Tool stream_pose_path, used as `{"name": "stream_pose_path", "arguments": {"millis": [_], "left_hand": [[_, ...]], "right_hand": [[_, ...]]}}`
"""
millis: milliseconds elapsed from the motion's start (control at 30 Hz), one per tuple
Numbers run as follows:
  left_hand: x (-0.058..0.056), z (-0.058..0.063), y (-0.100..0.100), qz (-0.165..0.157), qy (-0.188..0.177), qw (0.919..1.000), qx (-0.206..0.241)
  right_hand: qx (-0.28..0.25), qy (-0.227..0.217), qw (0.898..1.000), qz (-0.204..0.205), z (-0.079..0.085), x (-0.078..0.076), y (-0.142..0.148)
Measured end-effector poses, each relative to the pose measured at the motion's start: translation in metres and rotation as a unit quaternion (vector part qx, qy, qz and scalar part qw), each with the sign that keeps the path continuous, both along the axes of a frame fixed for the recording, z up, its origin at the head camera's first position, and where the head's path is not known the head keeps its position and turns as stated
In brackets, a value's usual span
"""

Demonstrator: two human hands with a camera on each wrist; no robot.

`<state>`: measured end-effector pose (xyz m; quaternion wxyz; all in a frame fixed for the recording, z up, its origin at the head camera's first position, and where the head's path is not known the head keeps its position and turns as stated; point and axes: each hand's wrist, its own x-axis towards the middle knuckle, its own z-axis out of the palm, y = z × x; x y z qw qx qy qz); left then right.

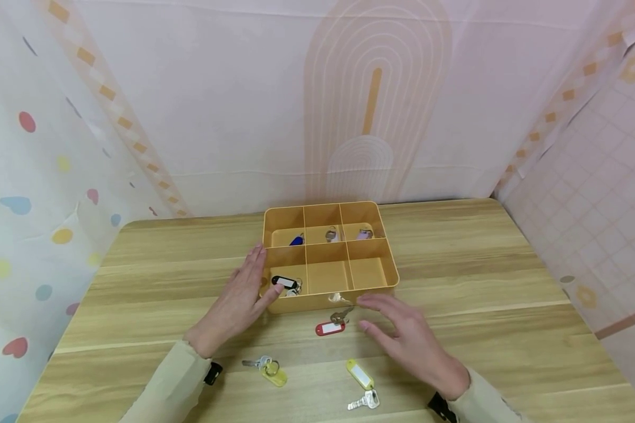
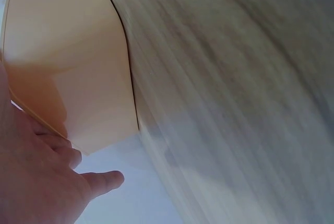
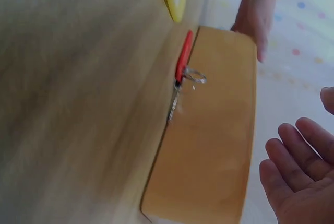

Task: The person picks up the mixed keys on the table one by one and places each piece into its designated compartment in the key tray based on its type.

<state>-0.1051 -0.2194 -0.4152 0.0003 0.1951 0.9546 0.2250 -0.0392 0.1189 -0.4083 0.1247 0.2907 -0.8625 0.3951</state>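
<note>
My left hand [image 1: 235,305] rests along the left side of a tan divided box [image 1: 296,302], its thumb over the front left corner. My right hand [image 1: 415,341] holds nothing; its fingers are spread near the box's front wall. Just left of those fingers, a key [image 1: 338,318] with a red tag [image 1: 330,329] lies against the front wall; the red tag [image 3: 183,54] also shows in the right wrist view. In the front left compartment lies a black tag [image 1: 284,282] with keys, close to my left thumb.
Nearer me are a silver key [image 1: 367,400] with a yellow tag [image 1: 360,374] and another key [image 1: 256,363] with a clear yellow tag [image 1: 278,377]. The back compartments hold a blue tag [image 1: 297,240] and keys [image 1: 331,234]. A patterned cloth [image 1: 233,117] hangs behind the wooden table [image 1: 455,264].
</note>
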Motion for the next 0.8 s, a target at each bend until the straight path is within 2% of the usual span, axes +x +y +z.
{"name": "stream_pose_path", "arguments": {"millis": [200,333,433,667,800], "left_hand": [[0.000,0.001,0.000,0.002,-0.005,1.0000,-0.002],[0.001,0.001,0.000,0.000,-0.005,1.0000,-0.002],[0.001,0.001,0.000,-0.001,-0.006,1.0000,-0.001],[0.001,0.002,-0.001,-0.003,-0.006,1.0000,0.000],[0.000,0.002,-0.001,-0.005,-0.006,1.0000,0.002]], "right_hand": [[0.012,-0.054,0.998,0.011,-0.006,-0.001,-0.007],[0.033,-0.106,0.994,0.014,-0.009,-0.003,-0.010],[0.042,-0.129,0.991,0.014,-0.013,-0.006,-0.012],[0.028,-0.156,0.987,-0.008,-0.016,-0.013,-0.020],[0.040,-0.162,0.986,-0.019,-0.019,-0.014,-0.023]]}}
